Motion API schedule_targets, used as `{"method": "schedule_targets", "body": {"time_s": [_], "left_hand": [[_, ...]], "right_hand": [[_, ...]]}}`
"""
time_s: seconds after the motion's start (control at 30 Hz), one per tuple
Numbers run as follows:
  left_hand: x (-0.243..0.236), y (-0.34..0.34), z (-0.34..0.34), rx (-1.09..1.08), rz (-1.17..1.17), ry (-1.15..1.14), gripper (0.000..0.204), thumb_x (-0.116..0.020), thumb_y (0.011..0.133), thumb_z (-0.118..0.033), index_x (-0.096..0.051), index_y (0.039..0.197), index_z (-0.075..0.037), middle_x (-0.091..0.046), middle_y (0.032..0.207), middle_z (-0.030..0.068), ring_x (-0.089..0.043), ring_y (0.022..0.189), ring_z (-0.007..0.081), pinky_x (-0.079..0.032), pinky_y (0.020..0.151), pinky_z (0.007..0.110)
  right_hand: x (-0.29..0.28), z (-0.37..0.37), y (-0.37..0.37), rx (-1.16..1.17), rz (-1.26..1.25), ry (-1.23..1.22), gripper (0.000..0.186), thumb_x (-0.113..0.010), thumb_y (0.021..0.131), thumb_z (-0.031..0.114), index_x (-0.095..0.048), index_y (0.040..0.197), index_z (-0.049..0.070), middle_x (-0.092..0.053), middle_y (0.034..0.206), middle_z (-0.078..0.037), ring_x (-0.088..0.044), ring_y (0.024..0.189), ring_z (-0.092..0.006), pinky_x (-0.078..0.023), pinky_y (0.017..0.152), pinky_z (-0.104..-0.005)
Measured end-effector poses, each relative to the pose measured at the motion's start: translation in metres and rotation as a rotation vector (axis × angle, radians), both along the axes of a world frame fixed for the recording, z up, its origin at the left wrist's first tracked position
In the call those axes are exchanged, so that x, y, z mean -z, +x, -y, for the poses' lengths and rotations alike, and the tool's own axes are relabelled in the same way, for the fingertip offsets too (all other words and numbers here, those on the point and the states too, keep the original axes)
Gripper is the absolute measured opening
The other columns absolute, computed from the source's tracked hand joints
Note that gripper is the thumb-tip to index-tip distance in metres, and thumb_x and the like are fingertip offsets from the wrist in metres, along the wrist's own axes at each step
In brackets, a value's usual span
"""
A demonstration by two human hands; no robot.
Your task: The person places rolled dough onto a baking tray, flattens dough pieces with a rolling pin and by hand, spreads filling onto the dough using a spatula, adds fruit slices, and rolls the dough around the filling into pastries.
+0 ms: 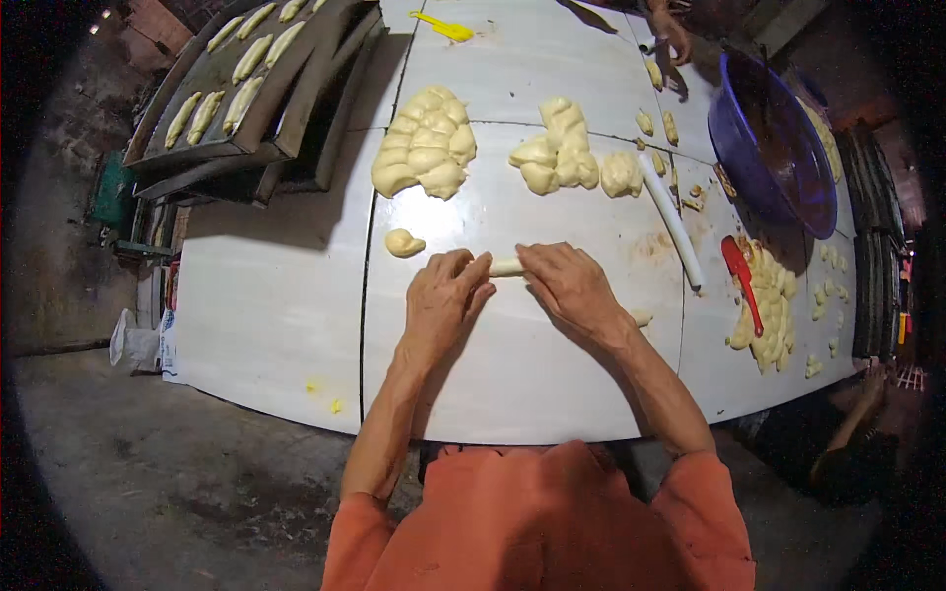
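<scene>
Both my hands press flat on a short roll of pale dough [506, 266] lying on the white table [276, 325]. My left hand [441, 300] covers its left end and my right hand [569, 288] covers its right end; only the middle of the roll shows between them. A small dough lump [403, 242] lies just left of my left hand. Beyond my hands sit two heaps of cut dough pieces, one heap [426, 143] on the left and another heap [555, 148] on the right.
Dark baking trays [246, 108] with shaped dough rolls stand at the back left. A white rolling pin [673, 222], a red scraper [739, 276] on more dough, a blue basin [774, 148] and a yellow scraper [443, 27] lie around. Another person's hand [670, 30] reaches in at the far edge.
</scene>
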State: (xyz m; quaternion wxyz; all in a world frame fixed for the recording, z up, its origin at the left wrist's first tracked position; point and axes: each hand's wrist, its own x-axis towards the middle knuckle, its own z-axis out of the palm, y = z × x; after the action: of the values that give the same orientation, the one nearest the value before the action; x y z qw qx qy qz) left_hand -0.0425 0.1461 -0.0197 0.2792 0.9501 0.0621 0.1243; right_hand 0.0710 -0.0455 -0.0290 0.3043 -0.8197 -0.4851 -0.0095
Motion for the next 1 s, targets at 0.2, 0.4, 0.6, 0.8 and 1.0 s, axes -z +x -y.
{"method": "schedule_targets", "body": {"time_s": [0.2,0.4,0.6,0.8,1.0], "left_hand": [[-0.010,0.019,0.006,-0.055,-0.107,-0.076,0.019,-0.072,0.092,-0.014,-0.075,0.107,-0.004,-0.071,0.099,0.0144,-0.070,0.092,0.0328,-0.056,0.082,0.042],[-0.017,0.023,0.055,-0.009,0.039,-0.259,0.018,-0.072,0.090,-0.014,-0.075,0.105,-0.004,-0.071,0.094,0.0131,-0.070,0.085,0.0312,-0.056,0.075,0.041],[0.002,0.042,0.120,0.191,0.002,-0.292,0.021,-0.072,0.091,-0.018,-0.076,0.107,-0.004,-0.071,0.096,0.0146,-0.070,0.086,0.0333,-0.056,0.076,0.043],[0.004,0.040,0.129,0.354,-0.072,-0.148,0.028,-0.076,0.089,-0.025,-0.072,0.111,-0.006,-0.067,0.104,0.0114,-0.066,0.095,0.0294,-0.054,0.080,0.043],[-0.004,0.050,0.126,0.438,-0.182,-0.012,0.029,-0.077,0.087,-0.026,-0.070,0.109,-0.008,-0.066,0.095,0.0092,-0.066,0.091,0.0302,-0.053,0.079,0.042]], "right_hand": [[-0.004,-0.006,0.021,-0.039,-0.193,-0.098,0.020,-0.066,0.091,0.009,-0.068,0.110,0.003,-0.067,0.100,-0.015,-0.065,0.095,-0.0342,-0.053,0.084,-0.0454],[-0.040,0.064,0.036,-0.001,-0.343,-0.069,0.025,-0.064,0.091,0.008,-0.070,0.112,-0.004,-0.069,0.104,-0.018,-0.069,0.093,-0.0320,-0.055,0.083,-0.0402],[-0.030,0.144,0.028,0.142,-0.311,-0.140,0.028,-0.062,0.093,0.009,-0.069,0.119,-0.001,-0.069,0.108,-0.018,-0.067,0.101,-0.0351,-0.054,0.090,-0.0428],[-0.020,0.169,0.005,0.137,-0.136,-0.187,0.036,-0.070,0.092,0.019,-0.067,0.126,0.005,-0.064,0.124,-0.015,-0.060,0.115,-0.0336,-0.049,0.099,-0.0470],[-0.015,0.173,0.016,0.068,-0.228,-0.229,0.036,-0.073,0.089,0.019,-0.066,0.121,0.003,-0.065,0.119,-0.014,-0.062,0.110,-0.0324,-0.050,0.094,-0.0459]]}}
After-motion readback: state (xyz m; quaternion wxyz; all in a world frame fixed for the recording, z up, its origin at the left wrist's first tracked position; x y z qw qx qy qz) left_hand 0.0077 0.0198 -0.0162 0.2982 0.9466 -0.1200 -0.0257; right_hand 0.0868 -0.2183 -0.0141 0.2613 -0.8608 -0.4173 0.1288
